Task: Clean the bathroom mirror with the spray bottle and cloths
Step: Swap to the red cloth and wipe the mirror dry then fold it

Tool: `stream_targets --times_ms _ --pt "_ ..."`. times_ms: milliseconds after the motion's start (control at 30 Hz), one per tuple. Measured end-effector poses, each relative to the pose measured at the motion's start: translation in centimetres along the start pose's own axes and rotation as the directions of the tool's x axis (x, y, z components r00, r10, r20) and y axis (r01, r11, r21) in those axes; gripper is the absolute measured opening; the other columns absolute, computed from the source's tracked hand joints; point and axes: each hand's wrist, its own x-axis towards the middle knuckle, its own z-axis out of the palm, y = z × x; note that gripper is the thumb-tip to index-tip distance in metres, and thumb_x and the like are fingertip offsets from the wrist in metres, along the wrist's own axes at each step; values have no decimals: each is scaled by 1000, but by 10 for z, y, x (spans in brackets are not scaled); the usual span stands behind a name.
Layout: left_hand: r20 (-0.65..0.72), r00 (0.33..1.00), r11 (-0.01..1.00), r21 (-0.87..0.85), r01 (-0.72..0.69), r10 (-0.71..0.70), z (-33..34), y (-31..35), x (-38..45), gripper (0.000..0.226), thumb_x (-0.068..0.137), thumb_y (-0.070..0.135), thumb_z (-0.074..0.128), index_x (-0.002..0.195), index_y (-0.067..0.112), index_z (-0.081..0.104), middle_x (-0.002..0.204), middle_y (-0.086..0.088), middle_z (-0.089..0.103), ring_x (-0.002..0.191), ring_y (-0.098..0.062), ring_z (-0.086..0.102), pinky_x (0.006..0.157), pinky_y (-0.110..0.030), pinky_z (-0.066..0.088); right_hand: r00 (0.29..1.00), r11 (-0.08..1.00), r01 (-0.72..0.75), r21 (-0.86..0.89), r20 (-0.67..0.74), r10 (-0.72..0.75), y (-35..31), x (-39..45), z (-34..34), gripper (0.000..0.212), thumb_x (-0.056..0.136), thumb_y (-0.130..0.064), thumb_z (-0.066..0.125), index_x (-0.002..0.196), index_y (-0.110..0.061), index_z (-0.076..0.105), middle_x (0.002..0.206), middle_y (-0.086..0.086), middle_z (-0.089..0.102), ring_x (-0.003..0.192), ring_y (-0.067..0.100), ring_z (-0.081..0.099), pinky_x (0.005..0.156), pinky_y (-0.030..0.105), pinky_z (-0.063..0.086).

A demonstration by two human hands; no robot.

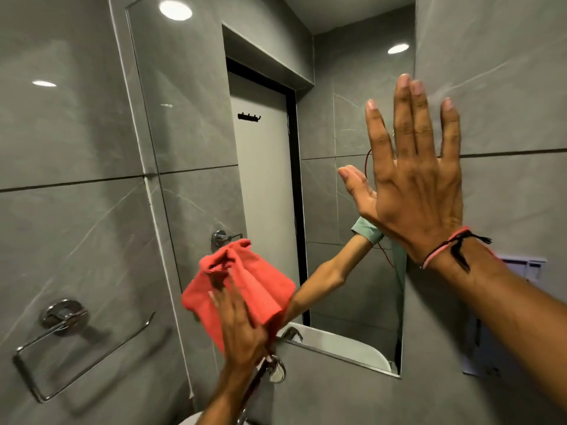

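A tall mirror is set into the grey tiled wall and reflects a white door, ceiling lights and my arm. My left hand presses a crumpled red cloth flat against the lower part of the mirror. My right hand lies flat with spread fingers at the mirror's right edge, where the glass meets the wall tile, and holds nothing. A red and black thread band circles my right wrist. No spray bottle is in view.
A chrome towel ring hangs on the wall at the lower left. A chrome fitting sticks out just below the mirror. A white switch plate sits behind my right forearm. Grey tiles cover the wall on both sides.
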Motion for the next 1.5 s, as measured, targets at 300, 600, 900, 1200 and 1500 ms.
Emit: stream_targets --times_ms 300,600,900,1200,1500 --pt "86 907 888 187 -421 412 39 78 -63 88 100 71 25 162 8 16 167 -25 14 153 -55 12 119 -67 12 999 997 -6 74 34 4 2 -2 -10 83 103 -64 31 165 -10 21 171 23 15 160 35 13 129 56 12" --pt "59 816 813 71 -578 575 65 166 -104 86 98 65 41 164 18 11 167 -16 20 159 -39 8 128 -57 1 983 905 140 401 52 -175 38 -32 -44 57 104 -40 45 148 -4 54 160 20 44 150 34 42 122 50 33" --pt "86 878 853 -297 -429 472 7 173 -80 72 78 -1 46 148 13 37 154 -11 51 149 -15 41 120 -45 34 747 741 363 565 300 -594 51 -69 -66 72 88 -78 50 112 -15 73 105 4 69 95 27 63 83 43 50" --pt "142 925 934 -113 -339 352 -33 172 -49 66 90 34 72 145 9 45 151 -14 43 141 -25 41 118 -43 34 750 792 146 592 456 -479 37 -85 -84 21 98 -21 57 114 -14 68 110 6 66 103 29 61 88 38 45" --pt "516 846 786 -576 224 137 -68 190 -35 33 90 3 74 122 5 67 103 3 79 93 -7 70 87 -33 59 837 581 -441 684 546 -8 64 -82 -152 25 87 3 66 105 -15 69 103 -3 65 97 2 58 90 3 37"
